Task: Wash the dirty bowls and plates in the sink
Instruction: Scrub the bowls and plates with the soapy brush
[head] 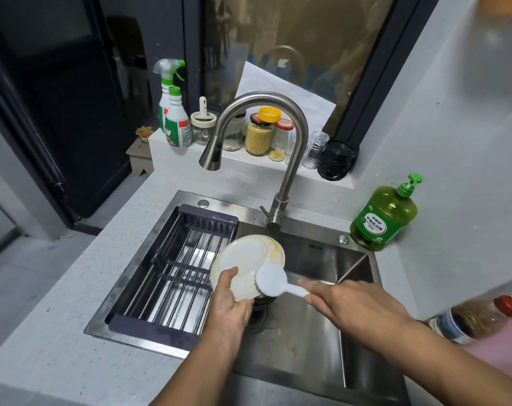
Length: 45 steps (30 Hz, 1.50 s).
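Your left hand (229, 303) grips the round white plate with yellow smears (246, 265) by its lower edge, thumb curled over the face and fingers behind, holding it tilted above the stainless steel sink (313, 341). Your right hand (351, 303) has its fingers wrapped round the handle of the white plastic dish brush (273, 282), whose round head presses against the plate's lower right rim — brush and plate are touching.

Under the plate, near the drain, something dark shows in the basin, too hidden to tell what it is. A dark wire draining rack (172, 271) fills the sink's left half. The curved brushed-steel tap (266, 136) rises from the sink's back edge, its spout pointing down and to the left.

At the back right corner of the sink, on the pale speckled desk (58, 332), stands a green pump bottle of dish soap (385, 218). Along the white ledge behind the tap stand two white spray bottles with green tops (174, 112) and a row of glass jars (259, 133) — one has a yellow lid.
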Motion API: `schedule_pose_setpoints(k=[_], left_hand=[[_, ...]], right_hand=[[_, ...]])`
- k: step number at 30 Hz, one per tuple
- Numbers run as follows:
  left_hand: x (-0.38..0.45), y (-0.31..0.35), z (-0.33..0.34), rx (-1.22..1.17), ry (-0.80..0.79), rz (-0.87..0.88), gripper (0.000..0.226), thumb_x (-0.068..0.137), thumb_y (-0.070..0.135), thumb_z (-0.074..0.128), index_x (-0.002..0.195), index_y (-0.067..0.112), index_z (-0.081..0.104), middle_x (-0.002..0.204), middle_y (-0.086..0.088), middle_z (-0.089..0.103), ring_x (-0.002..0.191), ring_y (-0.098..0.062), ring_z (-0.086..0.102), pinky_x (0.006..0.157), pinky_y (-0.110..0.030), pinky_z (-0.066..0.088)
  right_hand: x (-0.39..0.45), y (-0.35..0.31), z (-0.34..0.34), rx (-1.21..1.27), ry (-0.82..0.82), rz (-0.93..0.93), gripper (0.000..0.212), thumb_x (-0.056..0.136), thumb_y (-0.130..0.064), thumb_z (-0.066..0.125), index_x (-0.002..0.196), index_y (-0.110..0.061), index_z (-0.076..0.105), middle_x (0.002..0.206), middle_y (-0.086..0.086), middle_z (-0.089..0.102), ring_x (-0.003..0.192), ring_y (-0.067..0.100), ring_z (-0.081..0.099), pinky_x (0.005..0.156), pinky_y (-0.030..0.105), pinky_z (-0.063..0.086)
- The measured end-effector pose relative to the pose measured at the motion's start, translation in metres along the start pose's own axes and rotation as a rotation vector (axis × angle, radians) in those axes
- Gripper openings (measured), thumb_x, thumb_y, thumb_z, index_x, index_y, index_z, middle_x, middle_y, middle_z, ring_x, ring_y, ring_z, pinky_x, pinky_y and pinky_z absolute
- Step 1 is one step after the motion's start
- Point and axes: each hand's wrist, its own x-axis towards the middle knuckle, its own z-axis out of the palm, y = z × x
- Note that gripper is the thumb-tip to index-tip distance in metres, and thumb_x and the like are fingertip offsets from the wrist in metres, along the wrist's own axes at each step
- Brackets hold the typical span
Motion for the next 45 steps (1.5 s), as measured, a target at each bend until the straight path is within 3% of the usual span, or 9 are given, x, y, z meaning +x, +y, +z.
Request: schedule_pose_setpoints(k=[7,10,14,21,25,28,30,39,45], left_hand=[[-0.004,0.002,-0.003,0.018,-0.083,-0.041,0.067,0.076,0.006,0.066,0.141,0.002,0.052,0.132,-0.024,0.063,0.127,-0.039,0.057,0.107,-0.053,0.044],[-0.006,-0.002,-0.003,0.010,-0.159,-0.067,0.084,0.064,-0.001,0.079,0.142,0.002,0.050,0.135,-0.025,0.061,0.130,-0.041,0.055,0.111,-0.057,0.042],[-0.018,-0.012,0.001,0.002,-0.321,-0.144,0.101,0.039,-0.008,0.094,0.133,-0.003,0.056,0.132,-0.028,0.062,0.121,-0.044,0.061,0.109,-0.057,0.043],[-0.020,0.006,0.009,0.230,-0.342,-0.076,0.072,0.068,0.014,0.089,0.131,-0.004,0.060,0.130,-0.028,0.063,0.118,-0.040,0.064,0.102,-0.058,0.050],[-0.016,0.035,0.023,0.676,-0.200,0.102,0.062,0.071,0.005,0.083,0.127,0.005,0.057,0.113,-0.023,0.073,0.104,-0.039,0.071,0.090,-0.053,0.058],[-0.016,0.049,0.032,0.924,-0.264,0.050,0.074,0.064,0.002,0.090,0.129,0.007,0.057,0.115,-0.019,0.073,0.107,-0.038,0.071,0.096,-0.057,0.055],[-0.017,0.053,0.040,1.039,-0.331,0.028,0.073,0.062,0.003,0.089,0.129,0.006,0.059,0.116,-0.018,0.073,0.109,-0.038,0.069,0.097,-0.055,0.054],[-0.021,0.032,0.069,1.450,-0.364,0.162,0.041,0.068,-0.003,0.084,0.103,0.015,0.071,0.104,-0.008,0.077,0.096,-0.024,0.074,0.091,-0.044,0.059],[-0.010,0.034,0.048,1.354,-0.119,0.290,0.040,0.068,-0.002,0.083,0.099,0.017,0.068,0.100,-0.006,0.076,0.093,-0.023,0.072,0.089,-0.042,0.060]], right_hand=[[0.034,0.041,-0.003,0.256,0.097,0.221,0.037,0.101,-0.059,0.031,0.131,-0.049,0.051,0.104,-0.006,0.069,0.094,0.021,0.064,0.080,0.041,0.054],[0.048,0.035,-0.001,0.568,0.173,0.273,0.023,0.101,-0.054,0.043,0.101,-0.042,0.063,0.075,-0.007,0.064,0.077,0.022,0.064,0.067,0.031,0.050],[0.063,0.009,0.004,0.838,0.182,0.339,0.034,0.086,-0.062,0.062,0.104,-0.035,0.068,0.087,-0.006,0.072,0.076,0.015,0.068,0.056,0.026,0.053],[0.082,0.007,0.004,1.056,0.142,0.305,0.036,0.077,-0.037,0.083,0.106,-0.024,0.067,0.082,0.006,0.073,0.060,0.023,0.061,0.045,0.037,0.051],[0.081,0.021,-0.004,1.003,0.071,0.219,0.045,0.077,-0.035,0.083,0.117,-0.035,0.063,0.088,0.001,0.075,0.060,0.017,0.065,0.049,0.030,0.052],[0.084,0.032,-0.012,0.924,0.068,0.124,0.057,0.074,-0.039,0.085,0.126,-0.041,0.061,0.102,-0.013,0.075,0.092,0.012,0.072,0.092,0.043,0.057],[0.086,0.039,-0.019,0.851,0.053,0.055,0.062,0.076,-0.037,0.085,0.131,-0.044,0.058,0.108,-0.018,0.073,0.101,0.006,0.068,0.101,0.040,0.052],[0.087,0.038,-0.037,0.424,0.057,-0.014,0.068,0.076,-0.045,0.081,0.132,-0.061,0.044,0.112,-0.021,0.065,0.105,0.010,0.061,0.095,0.039,0.050],[0.053,0.046,-0.064,0.000,0.161,-0.075,0.042,0.099,-0.064,0.032,0.141,-0.059,0.038,0.124,-0.010,0.066,0.114,0.020,0.059,0.080,0.033,0.045]])
